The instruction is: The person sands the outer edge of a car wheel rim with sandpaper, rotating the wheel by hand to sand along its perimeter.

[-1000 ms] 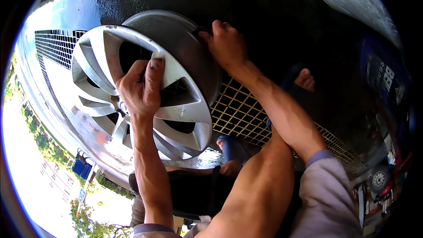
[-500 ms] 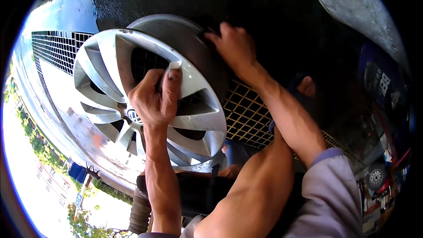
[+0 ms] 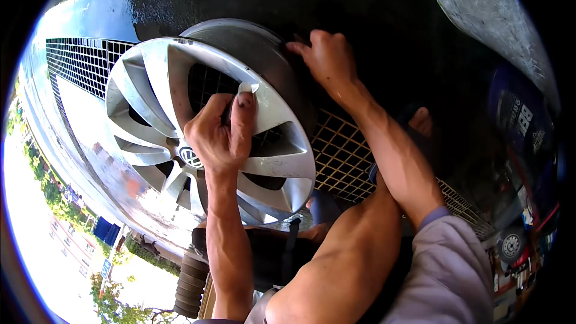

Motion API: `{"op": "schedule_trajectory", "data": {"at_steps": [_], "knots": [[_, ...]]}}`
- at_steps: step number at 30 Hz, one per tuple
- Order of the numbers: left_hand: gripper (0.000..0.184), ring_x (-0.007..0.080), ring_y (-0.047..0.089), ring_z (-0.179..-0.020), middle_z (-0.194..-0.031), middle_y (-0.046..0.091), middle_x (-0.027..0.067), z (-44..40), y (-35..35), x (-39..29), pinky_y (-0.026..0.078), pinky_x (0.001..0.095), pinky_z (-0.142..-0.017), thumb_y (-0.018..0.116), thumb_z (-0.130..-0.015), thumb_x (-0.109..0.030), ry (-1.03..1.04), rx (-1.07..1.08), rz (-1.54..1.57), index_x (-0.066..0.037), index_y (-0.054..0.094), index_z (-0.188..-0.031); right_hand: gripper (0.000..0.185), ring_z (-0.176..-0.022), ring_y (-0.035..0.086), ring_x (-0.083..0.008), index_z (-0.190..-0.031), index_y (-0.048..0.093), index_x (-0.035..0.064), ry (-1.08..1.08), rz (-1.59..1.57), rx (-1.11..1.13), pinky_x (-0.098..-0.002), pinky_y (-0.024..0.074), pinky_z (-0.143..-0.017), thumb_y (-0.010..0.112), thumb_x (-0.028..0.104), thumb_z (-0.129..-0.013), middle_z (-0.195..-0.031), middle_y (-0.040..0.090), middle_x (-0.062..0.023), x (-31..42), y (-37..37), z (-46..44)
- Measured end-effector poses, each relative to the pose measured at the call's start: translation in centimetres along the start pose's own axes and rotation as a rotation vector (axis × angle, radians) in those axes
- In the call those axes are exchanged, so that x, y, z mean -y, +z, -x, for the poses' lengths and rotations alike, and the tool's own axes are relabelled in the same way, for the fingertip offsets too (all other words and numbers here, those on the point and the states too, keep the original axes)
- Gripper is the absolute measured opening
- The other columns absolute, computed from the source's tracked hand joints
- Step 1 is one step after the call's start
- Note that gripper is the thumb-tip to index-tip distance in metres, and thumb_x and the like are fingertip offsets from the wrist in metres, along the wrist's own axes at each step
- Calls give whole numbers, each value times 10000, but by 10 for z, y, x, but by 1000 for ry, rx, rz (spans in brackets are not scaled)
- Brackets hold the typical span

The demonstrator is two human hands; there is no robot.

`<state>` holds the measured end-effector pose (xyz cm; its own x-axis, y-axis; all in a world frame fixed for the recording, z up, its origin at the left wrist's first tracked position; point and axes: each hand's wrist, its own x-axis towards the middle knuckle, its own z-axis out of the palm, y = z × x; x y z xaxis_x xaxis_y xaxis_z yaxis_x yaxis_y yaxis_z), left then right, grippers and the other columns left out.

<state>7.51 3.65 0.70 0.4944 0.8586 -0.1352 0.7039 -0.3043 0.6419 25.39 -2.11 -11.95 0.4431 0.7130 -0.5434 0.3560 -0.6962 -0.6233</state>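
A silver multi-spoke wheel rim point(image 3: 279, 167) with a round centre badge stands tilted on a metal floor grating. My left hand point(image 3: 221, 129) is wrapped round one of its spokes, thumb up along the metal. At the rim's back edge, on the right, my right hand point(image 3: 327, 60) is closed with the index finger and thumb toward the barrel. Whatever it may hold there is too dark to make out.
Yellowish grating point(image 3: 342, 156) runs under the rim and my sandalled feet. A dark blue container with white letters point(image 3: 521, 114) lies at the right, with a small wheel point(image 3: 511, 246) below it. A ribbed tyre point(image 3: 191, 285) stands at the bottom.
The rim and my left hand on it have shifted right and slightly down in view. My right hand has also moved right, staying by the rim's back edge.
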Motion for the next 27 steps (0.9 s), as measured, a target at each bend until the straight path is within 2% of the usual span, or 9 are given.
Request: {"op": "schedule_trajectory", "data": {"at_steps": [1,4,7,11,15,19,21,23,27], "knots": [[368,102,474,-468,-515,522,72,-2,1,-2,375,266,-446,678,-928,-282,-16,0,9,22,653,-722,407,-747,710,-413,-825,736,8,-4,-1,0,-459,577,-617,726,412,-876,-797,701,-236,2,6,-9],[369,102,470,-467,-509,511,68,-2,2,-7,372,265,-444,679,-928,-279,-49,-10,37,21,648,-715,508,-583,670,-400,-696,646,-45,-289,-18,-208,-443,519,-514,758,426,-850,-629,634,-244,16,24,-38],[370,107,484,-460,-514,532,72,-1,-1,0,376,266,-439,681,-926,-284,0,11,-12,24,655,-723,517,-570,666,-399,-678,641,-40,-191,-56,-117,-432,508,-495,767,435,-838,-618,630,-241,8,16,-28],[354,138,508,-437,-531,570,109,-2,2,1,401,281,-441,683,-915,-273,13,-24,-21,29,667,-731,503,-565,664,-395,-677,640,-22,-156,-61,-158,-439,500,-484,790,438,-815,-601,621,-231,-9,20,-16],[349,142,505,-437,-530,562,114,-2,2,3,404,284,-443,688,-912,-268,27,-31,-9,31,666,-732,480,-671,688,-416,-721,649,-2,-279,27,-176,-478,543,-556,755,451,-841,-684,656,-239,38,32,-61],[329,175,524,-415,-521,559,118,-4,2,2,405,306,-437,698,-905,-257,53,-31,-15,11,663,-718,468,-672,688,-415,-746,660,0,-379,86,-238,-479,550,-578,739,448,-857,-683,662,-228,25,24,-55],[337,196,546,-419,-525,569,120,-3,1,2,414,311,-439,702,-901,-268,55,-45,-32,4,661,-707,451,-677,690,-413,-761,672,1,-251,69,-136,-483,553,-601,697,431,-897,-690,669,-223,13,11,-38],[356,233,546,-420,-527,564,132,-6,4,1,422,320,-443,701,-901,-283,40,-48,-34,-1,649,-691,439,-694,694,-409,-771,681,4,-238,139,-126,-480,556,-621,662,415,-926,-697,670,-223,19,8,-47],[368,299,530,-419,-533,548,167,-4,5,3,433,337,-451,693,-908,-293,17,-43,-12,-8,636,-682,418,-805,708,-396,-903,717,7,-339,186,-24,-470,565,-687,652,419,-930,-854,702,-240,64,19,-70]]}}
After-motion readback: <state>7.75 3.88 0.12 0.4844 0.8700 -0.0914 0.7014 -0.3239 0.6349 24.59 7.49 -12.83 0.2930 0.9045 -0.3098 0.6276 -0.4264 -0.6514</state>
